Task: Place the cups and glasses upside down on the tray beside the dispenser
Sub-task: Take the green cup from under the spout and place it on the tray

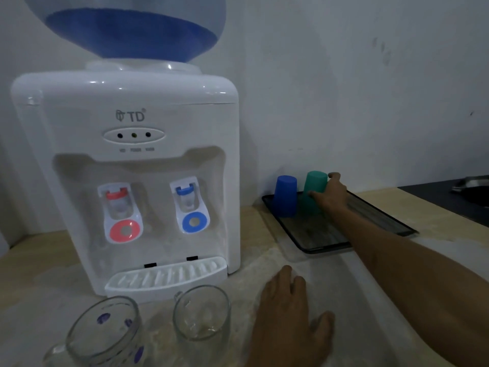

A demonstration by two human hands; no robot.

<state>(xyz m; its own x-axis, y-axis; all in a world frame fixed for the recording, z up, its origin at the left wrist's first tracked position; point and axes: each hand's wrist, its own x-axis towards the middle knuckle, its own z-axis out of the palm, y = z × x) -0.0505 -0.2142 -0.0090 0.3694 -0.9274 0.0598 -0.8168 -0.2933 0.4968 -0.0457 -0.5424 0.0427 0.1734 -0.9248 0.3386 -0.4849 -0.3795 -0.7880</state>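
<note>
Green cup (pixel 315 190) upside down on tray (pixel 381 215), gripped by right hand (pixel 332 193); left hand (pixel 288 313) spread flat, empty.

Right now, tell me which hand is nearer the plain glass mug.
Left. The left hand rests on the counter just right of the plain glass mug; the right hand is far back at the tray, gripping the green cup.

We saw the water bottle (pixel 132 30) cut off by the top edge. The patterned glass mug (pixel 103 332) ran past the bottom edge. The sink (pixel 473 185) was cropped at right. The dispenser (pixel 137 165) labels were too blurred to read.
</note>
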